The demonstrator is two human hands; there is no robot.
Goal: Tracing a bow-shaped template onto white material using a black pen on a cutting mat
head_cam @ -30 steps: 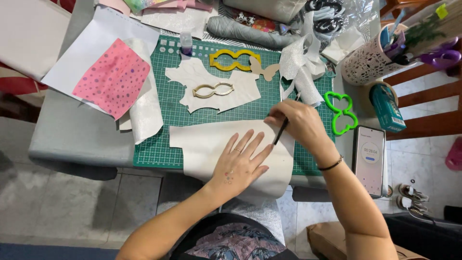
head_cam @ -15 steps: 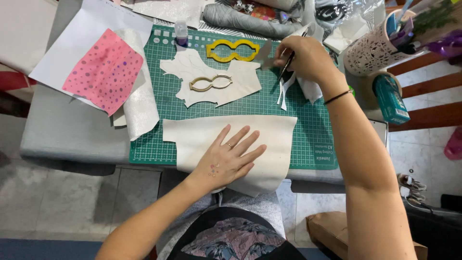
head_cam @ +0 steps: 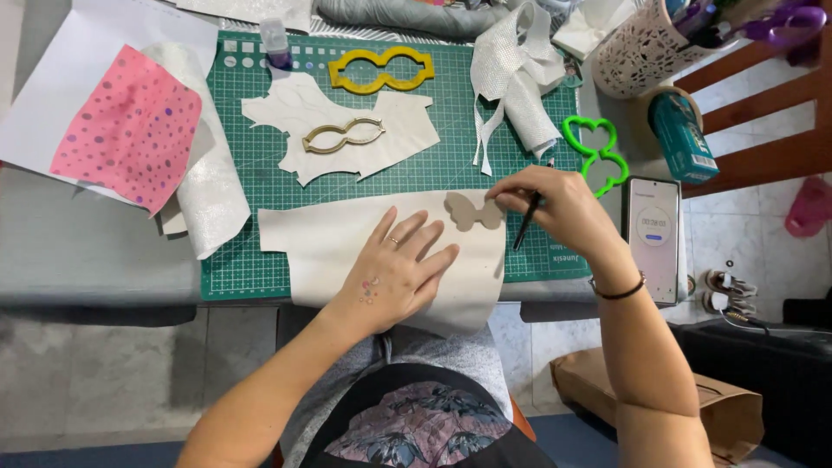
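Note:
My left hand (head_cam: 400, 273) lies flat, fingers spread, on a cream sheet of material (head_cam: 329, 238) that hangs over the front edge of the green cutting mat (head_cam: 260, 173). My right hand (head_cam: 563, 208) grips a dark pen (head_cam: 526, 223) and its fingertips touch a small tan butterfly-shaped template (head_cam: 472, 211) lying on the sheet's upper right part, just beyond my left fingertips.
A cut cream piece (head_cam: 407, 130) with a beige outline template (head_cam: 344, 136), a yellow template (head_cam: 381, 69), white fabric strips (head_cam: 517, 87) and a green template (head_cam: 594, 152) lie further back. A phone (head_cam: 653, 238), a teal box (head_cam: 680, 136), a lattice cup (head_cam: 637, 48) and a pink dotted sheet (head_cam: 130, 126) surround the mat.
My right hand came back from the white strips at the far right of the mat and now rests on the sheet with the tan butterfly template. My left hand stayed flat on the sheet.

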